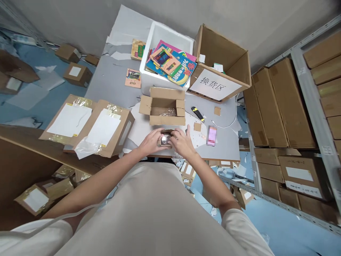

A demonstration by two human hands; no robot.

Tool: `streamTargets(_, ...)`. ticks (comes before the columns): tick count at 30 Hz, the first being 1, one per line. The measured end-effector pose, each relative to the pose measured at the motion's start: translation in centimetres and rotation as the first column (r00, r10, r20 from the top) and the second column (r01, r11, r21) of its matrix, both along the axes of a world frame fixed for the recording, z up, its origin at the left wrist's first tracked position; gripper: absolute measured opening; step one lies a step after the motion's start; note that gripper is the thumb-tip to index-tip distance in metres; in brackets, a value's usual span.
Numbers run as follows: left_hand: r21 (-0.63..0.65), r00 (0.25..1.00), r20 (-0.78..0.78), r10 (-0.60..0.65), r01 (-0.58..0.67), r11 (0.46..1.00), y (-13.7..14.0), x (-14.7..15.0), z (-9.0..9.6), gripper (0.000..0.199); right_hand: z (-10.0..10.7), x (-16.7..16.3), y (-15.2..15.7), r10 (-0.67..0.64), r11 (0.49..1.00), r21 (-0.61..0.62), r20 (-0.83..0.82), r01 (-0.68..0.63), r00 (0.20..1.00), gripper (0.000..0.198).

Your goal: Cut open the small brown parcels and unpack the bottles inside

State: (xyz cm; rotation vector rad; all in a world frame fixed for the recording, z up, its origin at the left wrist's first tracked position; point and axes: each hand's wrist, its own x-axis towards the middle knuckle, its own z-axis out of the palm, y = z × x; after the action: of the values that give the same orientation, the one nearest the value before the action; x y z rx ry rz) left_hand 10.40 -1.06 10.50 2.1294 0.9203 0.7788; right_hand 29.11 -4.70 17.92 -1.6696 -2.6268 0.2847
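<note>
At the near edge of the table, a small brown cardboard box sits between my two hands. Inside its opening shows a shiny, rounded, silvery object, whose exact kind I cannot make out. My left hand is closed around the small box's left side. From the right, my right hand has its fingers bent over the box's rim and against the shiny object, thumb side raised. Just beyond my hands stands an open carton, flaps up, with clear plastic wrap in it.
Behind the carton are a white foam box of books and a large labelled box. A utility knife, a phone and a white cable lie right. Taped parcels stand left; shelving flanks the right.
</note>
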Motion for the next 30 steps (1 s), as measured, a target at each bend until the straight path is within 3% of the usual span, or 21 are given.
streamTargets(2, -0.017, 0.998, 0.041, 0.036, -0.036, 0.999, -0.5, 0.6, -0.7, 0.041, 0.5, -1.9, 0.7, 0.009, 0.999, -0.036, 0.086, -0.006, 0.996, 0.019)
streamTargets(6, -0.047, 0.989, 0.078, 0.125, -0.122, 0.991, -1.2, 1.1, -1.6, 0.054, -0.1, -5.0, 2.4, -0.126, 0.988, -0.048, 0.271, 0.144, 0.954, 0.019)
streamTargets(9, -0.089, 0.98, 0.076, 0.182, -0.175, 0.98, -1.4, 1.5, -2.0, 0.062, -0.8, -5.8, 3.1, -0.148, 0.985, -0.044, 0.297, 0.168, 0.943, 0.023)
streamTargets(19, -0.097, 0.967, 0.141, 0.211, -0.198, 0.975, -1.3, 3.5, -2.9, 0.071, -0.9, -3.1, 4.0, -0.05, 0.985, -0.14, 0.331, 0.101, 0.942, 0.027)
streamTargets(24, -0.061, 0.964, 0.16, 0.212, -0.205, 0.977, -1.4, 3.5, -3.3, 0.076, 0.8, -2.1, 4.0, -0.027, 0.989, -0.134, 0.237, 0.06, 0.971, 0.025)
streamTargets(30, 0.049, 0.972, 0.172, 0.162, -0.173, 0.984, -0.2, 4.5, -2.5, 0.078, 3.4, -1.1, 3.2, -0.042, 0.996, -0.068, 0.18, 0.055, 0.983, 0.029)
